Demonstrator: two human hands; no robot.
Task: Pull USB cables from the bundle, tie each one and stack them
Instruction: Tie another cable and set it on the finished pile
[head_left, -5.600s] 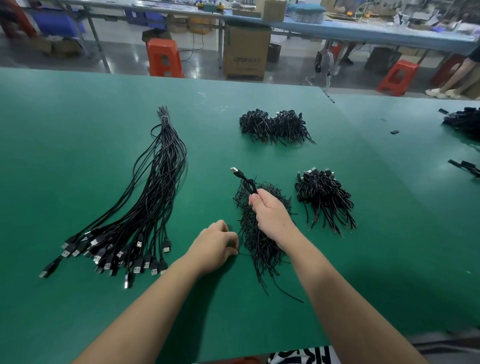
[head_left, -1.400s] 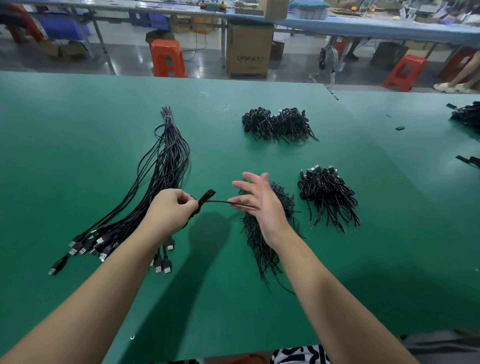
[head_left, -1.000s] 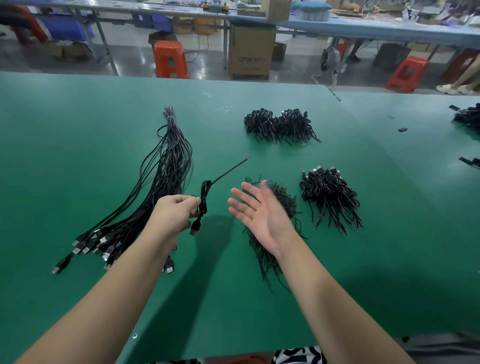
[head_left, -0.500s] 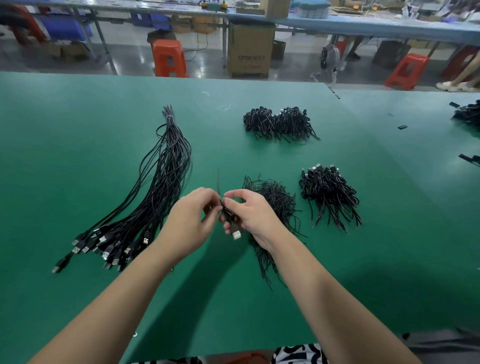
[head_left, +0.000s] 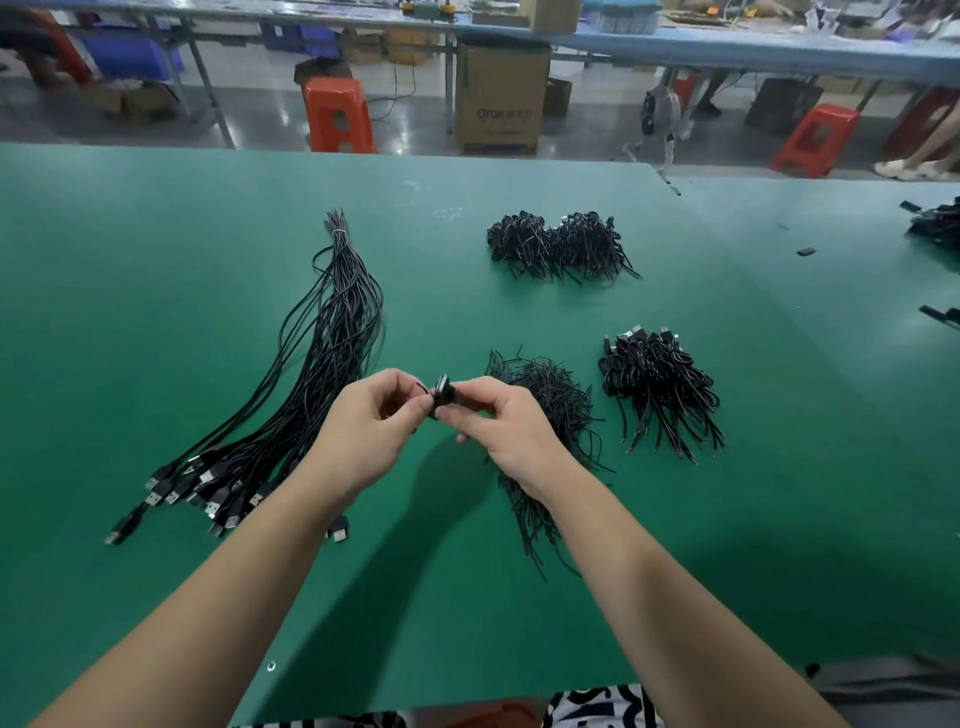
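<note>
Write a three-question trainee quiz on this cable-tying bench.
1. True or false: the long bundle of loose black USB cables lies left of both hands.
2. What do the left hand and right hand pinch between them?
3. The green table holds how many heaps of short tied cables beyond the hands: A one, B two, C five?

Key: 1 true; 2 a small coiled black cable; 3 B, near heap, far heap.

Bench (head_left: 156, 270): your green work surface.
Left: loose cable bundle (head_left: 311, 384), USB plugs toward you.
Centre: heap of ties (head_left: 550, 410).
Right of it: tied cable stack (head_left: 660, 384).
Far centre: second tied stack (head_left: 561, 244).
Far right: small black piece (head_left: 805, 252).
</note>
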